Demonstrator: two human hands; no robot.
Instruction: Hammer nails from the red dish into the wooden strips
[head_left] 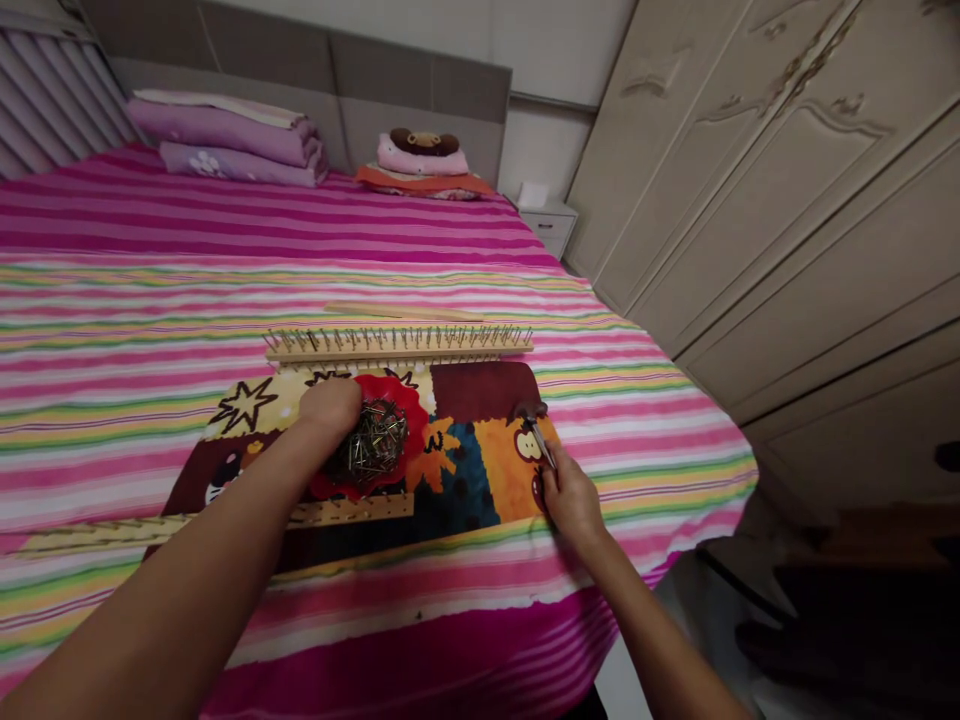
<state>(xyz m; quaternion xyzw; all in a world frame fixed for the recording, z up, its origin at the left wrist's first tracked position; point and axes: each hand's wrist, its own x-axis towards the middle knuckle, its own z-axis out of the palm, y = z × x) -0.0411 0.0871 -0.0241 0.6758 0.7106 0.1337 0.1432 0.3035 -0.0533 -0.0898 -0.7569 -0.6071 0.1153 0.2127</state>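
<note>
My left hand (331,408) is closed at the upper left rim of a red scalloped bowl (414,410), its fingertips hidden. Many loose nails (379,440) fill the bowl. In my right hand (574,498) is a hammer (541,440), gripped by the handle, its head over the right side of a patchwork-patterned mat (457,500). Behind the bowl lies a wooden strip (397,353) with rows of nails standing up from it. Another wooden strip (360,511) with nails runs along the front of the bowl, partly covered by my left forearm.
The mat lies on a bed with a striped sheet (660,450). A thin plain wooden strip (405,312) lies farther back. Folded purple bedding (232,140) and a smaller folded pile (424,170) sit by the headboard. A wardrobe (750,170) stands at the right.
</note>
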